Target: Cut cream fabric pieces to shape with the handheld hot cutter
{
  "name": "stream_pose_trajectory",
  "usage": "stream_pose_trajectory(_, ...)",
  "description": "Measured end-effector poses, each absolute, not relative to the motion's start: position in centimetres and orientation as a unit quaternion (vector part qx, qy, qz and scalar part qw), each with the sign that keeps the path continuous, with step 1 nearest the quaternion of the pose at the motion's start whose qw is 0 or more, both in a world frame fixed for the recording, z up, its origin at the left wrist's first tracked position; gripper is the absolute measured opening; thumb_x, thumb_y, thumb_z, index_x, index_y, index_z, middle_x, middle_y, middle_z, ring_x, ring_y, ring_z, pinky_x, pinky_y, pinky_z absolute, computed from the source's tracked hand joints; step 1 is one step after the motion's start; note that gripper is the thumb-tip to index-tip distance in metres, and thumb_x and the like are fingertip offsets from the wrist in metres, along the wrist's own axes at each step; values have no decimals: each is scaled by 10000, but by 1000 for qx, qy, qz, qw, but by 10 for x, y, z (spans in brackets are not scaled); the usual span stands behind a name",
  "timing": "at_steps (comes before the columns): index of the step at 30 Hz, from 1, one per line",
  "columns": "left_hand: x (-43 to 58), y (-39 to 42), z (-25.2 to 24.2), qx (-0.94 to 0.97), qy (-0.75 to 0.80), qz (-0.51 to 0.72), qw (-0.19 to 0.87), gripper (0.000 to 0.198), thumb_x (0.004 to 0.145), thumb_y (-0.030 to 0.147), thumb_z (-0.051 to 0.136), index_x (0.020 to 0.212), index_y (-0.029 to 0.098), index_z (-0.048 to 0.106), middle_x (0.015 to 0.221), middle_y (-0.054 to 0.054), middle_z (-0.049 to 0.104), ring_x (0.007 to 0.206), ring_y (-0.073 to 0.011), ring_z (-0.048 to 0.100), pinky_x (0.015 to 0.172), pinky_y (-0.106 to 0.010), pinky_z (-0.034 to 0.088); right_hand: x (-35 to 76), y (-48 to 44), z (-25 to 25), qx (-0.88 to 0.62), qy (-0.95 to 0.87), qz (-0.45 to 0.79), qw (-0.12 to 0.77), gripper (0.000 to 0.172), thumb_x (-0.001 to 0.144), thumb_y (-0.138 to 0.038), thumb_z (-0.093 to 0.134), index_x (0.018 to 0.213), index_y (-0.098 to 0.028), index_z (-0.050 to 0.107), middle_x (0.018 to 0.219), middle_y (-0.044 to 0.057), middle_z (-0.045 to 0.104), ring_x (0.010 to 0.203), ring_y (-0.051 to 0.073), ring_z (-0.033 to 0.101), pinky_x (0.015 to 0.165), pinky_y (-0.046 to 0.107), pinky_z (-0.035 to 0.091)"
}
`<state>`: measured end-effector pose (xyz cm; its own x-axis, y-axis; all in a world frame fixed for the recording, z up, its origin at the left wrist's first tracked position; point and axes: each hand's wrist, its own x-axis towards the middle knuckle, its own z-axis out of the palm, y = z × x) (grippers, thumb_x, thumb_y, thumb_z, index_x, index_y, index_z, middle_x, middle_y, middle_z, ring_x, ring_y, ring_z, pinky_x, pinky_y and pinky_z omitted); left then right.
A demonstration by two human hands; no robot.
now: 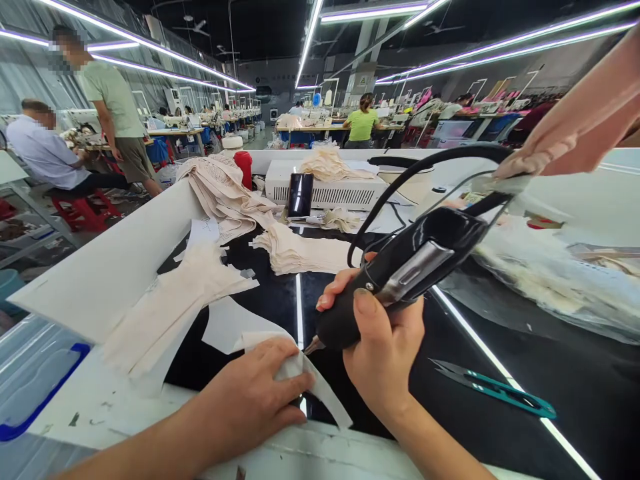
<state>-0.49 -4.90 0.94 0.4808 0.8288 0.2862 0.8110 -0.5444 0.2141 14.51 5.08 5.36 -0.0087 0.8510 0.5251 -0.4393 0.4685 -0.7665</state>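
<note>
My right hand (pixel 383 347) is wrapped round a black corded hand tool (pixel 440 230) with a silver lever and a narrow metal tip. The tip points down and left, close to the edge of a pale fabric piece (pixel 327 393); whether they touch, I cannot tell. My left hand (pixel 250 390) holds that piece against the glossy black tabletop (pixel 400 417), with thumb and forefinger drawn together on it. Part of the fabric lies hidden beneath these fingers. Teal thread snips (pixel 510 393) rest to the right of my right hand.
Cream cut pieces (pixel 170 307) lie at left, with a layered stack (pixel 310 250) behind. A vented white box (pixel 330 193), a phone (pixel 301 195) and a red container (pixel 243 169) stand farther back. Clear plastic bags (pixel 565 273) occupy the right. A thick cable (pixel 400 180) arches above.
</note>
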Motion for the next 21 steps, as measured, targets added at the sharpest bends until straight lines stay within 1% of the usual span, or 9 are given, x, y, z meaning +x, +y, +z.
stream_pose_trajectory(2,-5,-49,10,859,478,178,31,407,921,347,805,1277,188,688,1364,-185,633,1231,-320,670,1035,-434,611,143,53,54,-190,-522,479,679,211,902,-327,755,1037,-276,602,785,-64,708,612,132,647,635,301,558)
stream_pose_trajectory(6,-5,-49,9,858,477,188,33,410,907,341,821,1262,178,696,1367,-196,631,1221,-323,675,1022,-434,619,138,55,53,-187,-533,473,677,203,896,-323,755,1003,-273,590,768,-69,702,602,129,643,601,281,549)
stream_pose_trajectory(9,-3,-49,10,857,476,193,31,393,923,335,804,1260,168,693,1366,-202,634,1227,-329,673,1026,-441,617,136,55,53,-202,-535,471,671,181,906,-302,731,979,-274,567,748,-69,688,595,133,633,596,288,551)
stream_pose_trajectory(11,-4,-48,11,859,473,192,37,373,961,322,758,1289,164,675,1376,-195,638,1241,-321,669,1041,-440,610,136,56,53,-201,-535,473,671,192,901,-312,733,981,-276,562,746,-72,686,592,134,632,586,287,550)
stream_pose_trajectory(14,-12,-47,13,853,479,192,75,344,1037,204,612,1378,156,606,1367,-151,677,1252,-260,678,1059,-380,602,139,60,55,-191,-542,468,671,227,878,-337,756,976,-269,563,756,-71,688,588,130,635,576,280,545)
stream_pose_trajectory(16,-23,-45,12,850,486,185,84,377,1032,88,520,1398,154,581,1365,-125,699,1266,-225,679,1072,-349,592,142,62,58,-192,-541,467,673,253,869,-349,771,983,-268,559,763,-67,687,585,133,632,571,285,539)
stream_pose_trajectory(19,-37,-40,10,853,494,166,38,462,974,-24,452,1370,163,602,1437,-115,667,1334,-221,639,1109,-387,569,149,64,63,-191,-535,466,678,283,869,-384,794,988,-272,564,765,-62,682,593,143,624,587,300,535)
stream_pose_trajectory(21,-40,-37,12,850,509,138,12,473,953,-48,471,1337,180,623,1444,-102,662,1306,-228,648,1091,-415,576,155,63,65,-191,-536,465,679,302,866,-418,809,984,-273,572,764,-61,682,599,146,622,603,307,534)
